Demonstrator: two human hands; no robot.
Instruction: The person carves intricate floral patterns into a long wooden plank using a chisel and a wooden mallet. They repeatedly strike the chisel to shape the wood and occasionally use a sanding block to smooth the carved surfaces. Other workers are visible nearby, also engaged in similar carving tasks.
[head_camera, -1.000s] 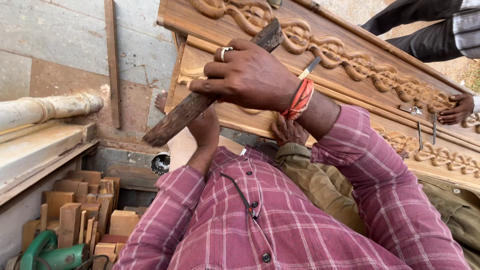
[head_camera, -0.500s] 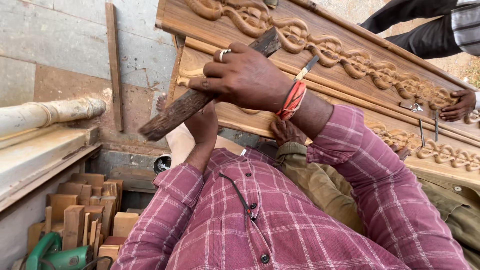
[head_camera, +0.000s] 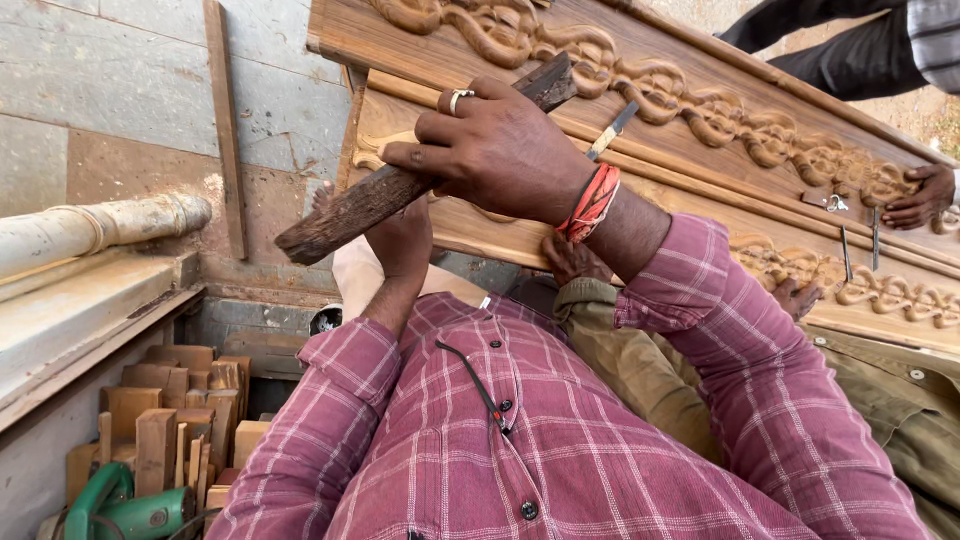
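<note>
My right hand (head_camera: 500, 150), with a ring and a red thread at the wrist, is shut around a rough dark wooden stick (head_camera: 340, 215) held at a slant in front of a carved wooden panel (head_camera: 700, 110). My left hand (head_camera: 400, 240) is raised just under the stick, against the panel's lower edge. Its fingers are hidden, so I cannot tell what it holds. A thin chisel (head_camera: 612, 130) lies against the panel beyond my right wrist. Both my sleeves are pink plaid.
A person in olive sleeves has hands (head_camera: 800, 295) under the panel beside me. Another person's hand (head_camera: 915, 195) rests on the panel at far right, near metal tools (head_camera: 860, 240). Wood blocks (head_camera: 170, 420) and a green power tool (head_camera: 130, 510) sit lower left, with a turned post (head_camera: 90, 230) above.
My right hand and the stick have shifted only slightly, the stick's lower end dropping a little. My left hand stays under it.
</note>
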